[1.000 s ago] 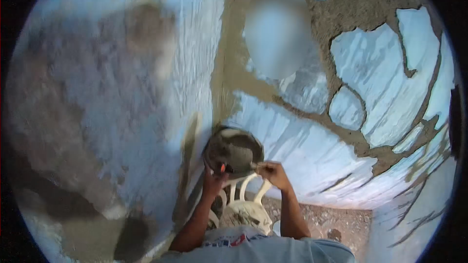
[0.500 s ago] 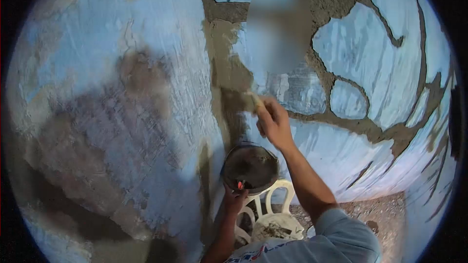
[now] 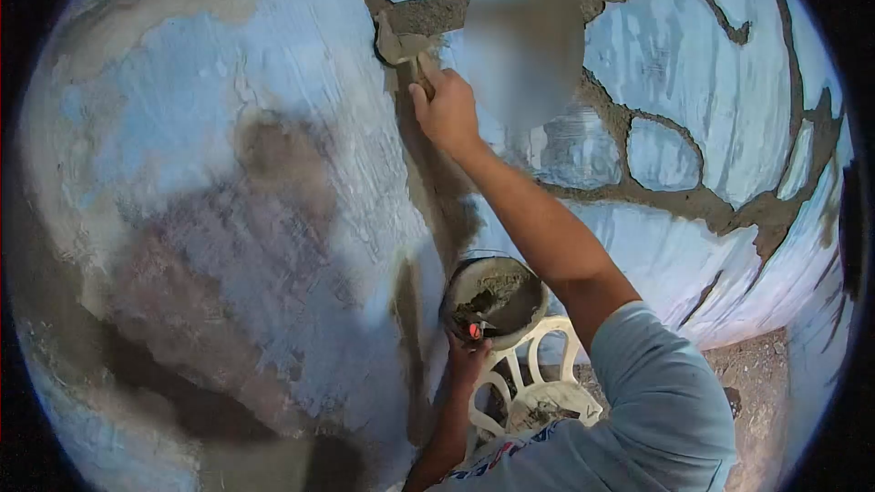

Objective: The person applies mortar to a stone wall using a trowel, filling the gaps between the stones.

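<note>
Trowel [image 3: 408, 51] and bucket [image 3: 469, 281] are both in hand at the corner where two walls meet. Largest is the left wall [image 3: 200, 73], blue with wide grey and brown patches; the right wall [image 3: 602, 282] is paler blue, cut by brown cracks [image 3: 674, 204] that branch across it. Brown mortar [image 3: 437, 191] runs in a long strip down the corner between them. Below, a white chair [image 3: 565, 392] with a soiled seat stands on rough ground [image 3: 756, 364]. Beside it, a light blue sleeve [image 3: 674, 383] covers the upper part of the right arm, which stretches up and across. Close by the chair back is the round bucket, with mortar inside; whether the chair bears any of its weight cannot be told. The left hand [image 3: 468, 357] is at the bucket's near side, fingers grasping it by the rim. The right hand [image 3: 448, 114] is raised, fingers clenched round the trowel's handle, its blade at the upper part of the strip. Smallest is a red-orange thing [image 3: 475, 331] inside the bucket's near rim, too small to name.
</note>
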A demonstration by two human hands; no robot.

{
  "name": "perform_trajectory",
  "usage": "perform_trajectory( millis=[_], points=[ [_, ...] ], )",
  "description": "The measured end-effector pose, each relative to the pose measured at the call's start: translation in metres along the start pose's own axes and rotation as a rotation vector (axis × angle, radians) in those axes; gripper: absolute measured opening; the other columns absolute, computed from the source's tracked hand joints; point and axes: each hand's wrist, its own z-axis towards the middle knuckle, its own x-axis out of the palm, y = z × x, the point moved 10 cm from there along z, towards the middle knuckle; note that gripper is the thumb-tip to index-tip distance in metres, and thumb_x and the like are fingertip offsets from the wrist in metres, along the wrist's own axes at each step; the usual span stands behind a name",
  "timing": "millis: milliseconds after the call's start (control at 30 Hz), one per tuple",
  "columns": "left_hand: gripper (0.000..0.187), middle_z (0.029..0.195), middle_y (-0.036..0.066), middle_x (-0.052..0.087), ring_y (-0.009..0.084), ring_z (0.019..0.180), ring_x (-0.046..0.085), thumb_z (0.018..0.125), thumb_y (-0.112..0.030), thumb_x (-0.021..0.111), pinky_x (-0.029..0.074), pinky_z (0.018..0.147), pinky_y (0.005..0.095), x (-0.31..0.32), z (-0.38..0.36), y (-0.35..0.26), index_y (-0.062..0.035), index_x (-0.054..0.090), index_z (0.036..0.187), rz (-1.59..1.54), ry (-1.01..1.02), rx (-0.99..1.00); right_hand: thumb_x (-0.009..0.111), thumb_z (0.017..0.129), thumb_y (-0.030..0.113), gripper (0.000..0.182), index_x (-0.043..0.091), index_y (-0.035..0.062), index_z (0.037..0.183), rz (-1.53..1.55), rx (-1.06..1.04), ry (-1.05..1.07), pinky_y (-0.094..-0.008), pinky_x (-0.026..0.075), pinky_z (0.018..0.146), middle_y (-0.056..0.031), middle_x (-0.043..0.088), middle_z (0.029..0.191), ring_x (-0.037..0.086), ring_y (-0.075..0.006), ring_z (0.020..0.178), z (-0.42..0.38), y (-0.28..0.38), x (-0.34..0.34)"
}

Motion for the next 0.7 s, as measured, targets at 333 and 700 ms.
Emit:
perform_trajectory(
  millis=[333, 700],
  points=[
    [0.099, 0.138, 0.012, 0.055, 0.0293, 0.120, 0.062, 0.092, -0.004, 0.076, 0.057, 0.098, 0.0450, 0.008, -0.003, -0.013, -0.0197, 0.012, 0.166, -0.069, 0.089, 0.110, 0.071, 0.089, 0.017, 0.047, 0.067, 0.0005, 0.132, 0.092, 0.026, 0.113, -0.0495, 0.055, 0.081, -0.0291, 0.071, 0.092, 0.070, -0.0455, 0.088, 0.000, 0.005, 0.003],
    [0.119, 0.146, 0.018, 0.050, 0.0272, 0.117, 0.063, 0.087, -0.002, 0.078, 0.064, 0.086, 0.0401, 0.003, -0.006, -0.009, -0.0135, -0.009, 0.166, 0.002, 0.034, -0.021, 0.070, 0.094, 0.023, 0.041, 0.070, 0.0049, 0.131, 0.137, -0.018, -0.044, -0.0422, 0.056, 0.076, -0.0250, 0.074, 0.095, 0.072, -0.0382, 0.081, 0.026, -0.029, -0.015]
  ],
)
